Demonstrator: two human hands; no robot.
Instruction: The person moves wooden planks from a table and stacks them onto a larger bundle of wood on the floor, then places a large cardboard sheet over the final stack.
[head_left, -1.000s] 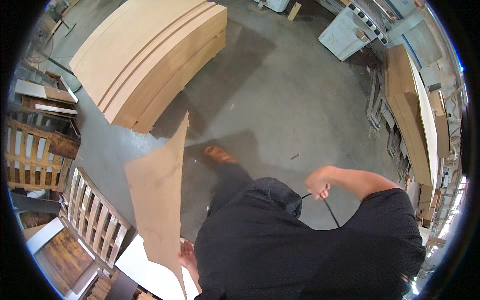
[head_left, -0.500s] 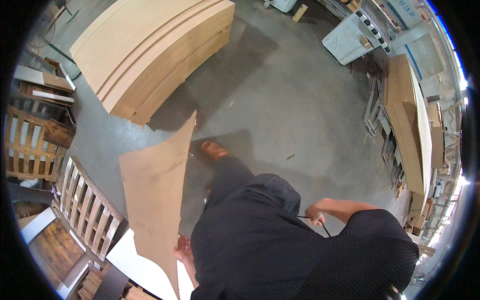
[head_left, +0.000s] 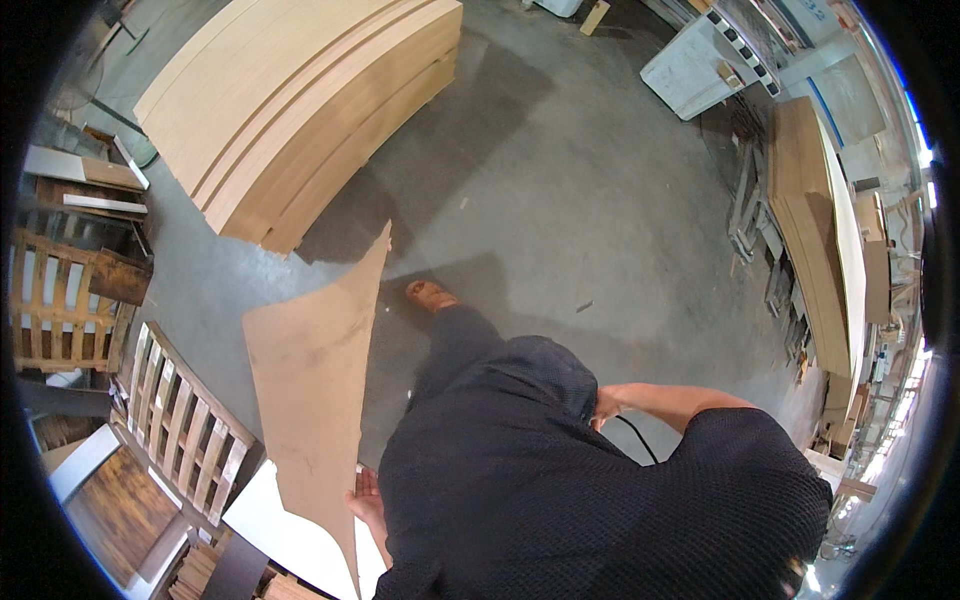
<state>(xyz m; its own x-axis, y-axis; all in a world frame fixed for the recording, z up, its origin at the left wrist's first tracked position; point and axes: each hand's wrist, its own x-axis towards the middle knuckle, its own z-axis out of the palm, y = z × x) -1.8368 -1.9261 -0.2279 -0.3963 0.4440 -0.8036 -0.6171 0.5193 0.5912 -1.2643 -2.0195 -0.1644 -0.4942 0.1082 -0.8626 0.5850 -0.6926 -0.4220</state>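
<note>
A large thin brown board point(head_left: 315, 390) with an uneven edge stretches along my left side. My left hand point(head_left: 368, 500) is at its right edge, near the lower end, with the fingers bent against the edge. Part of that grip is hidden behind the board. My right hand point(head_left: 606, 402) is drawn in against the front of my black shirt point(head_left: 540, 470), its fingers partly covered by the cloth. From it a thin black cord point(head_left: 638, 438) curves down toward my side; the fingers look closed around its end.
Ahead on the left stands a tall stack of pale wood panels point(head_left: 330, 130). Pallets point(head_left: 185, 420) and a white sheet point(head_left: 290, 525) lie at left. More boards point(head_left: 805, 240) and scrap strips point(head_left: 780, 290) line the right, below a white machine cabinet point(head_left: 695, 75). Grey concrete floor point(head_left: 560, 220) lies between.
My right hand has moved left and up, in against the shirt front, and the cord now hangs in a longer curve. My left hand stays at the board's edge.
</note>
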